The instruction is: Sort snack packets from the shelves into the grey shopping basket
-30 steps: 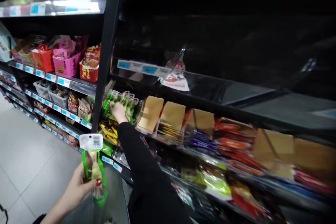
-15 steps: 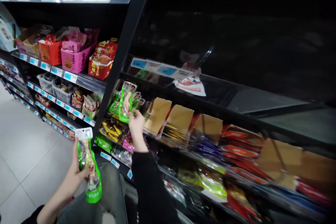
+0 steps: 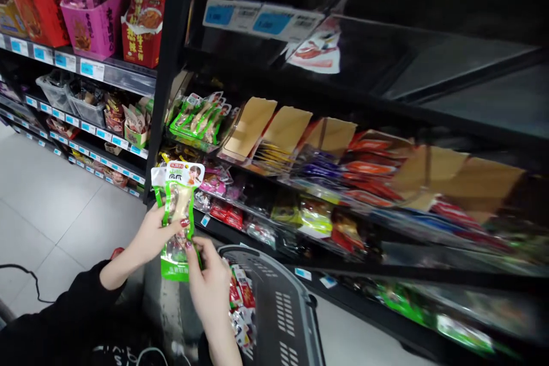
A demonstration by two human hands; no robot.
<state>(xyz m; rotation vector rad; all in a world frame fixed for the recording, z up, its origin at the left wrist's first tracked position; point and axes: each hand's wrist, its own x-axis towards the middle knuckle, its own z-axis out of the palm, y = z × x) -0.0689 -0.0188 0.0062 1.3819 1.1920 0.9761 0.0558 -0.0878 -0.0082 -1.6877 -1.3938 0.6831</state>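
My left hand [image 3: 148, 235] is closed on green-edged snack packets, its thumb across the front. The front snack packet [image 3: 183, 191] has a clear window with pale food inside and a white top printed with a picture. Behind it, a second snack packet [image 3: 157, 177] shows at the left edge. My right hand [image 3: 211, 279] pinches the lower right edge of the front packet between thumb and fingers. Both hands are together above my lap, in front of the shelves. Similar green packets [image 3: 201, 117] stand in a clear shelf bin just beyond.
A grey shopping basket [image 3: 281, 297] holding several packets is to the right of my right hand. Cardboard dividers [image 3: 251, 126] separate rows of snacks on the shelf. Snack boxes [image 3: 92, 26] stand at upper left. A black cable [image 3: 32, 274] lies on the tiled floor.
My right hand has come back from the shelf bin with a green packet, which now lies over the one in my left hand. The view has tilted down, bringing the basket into sight.
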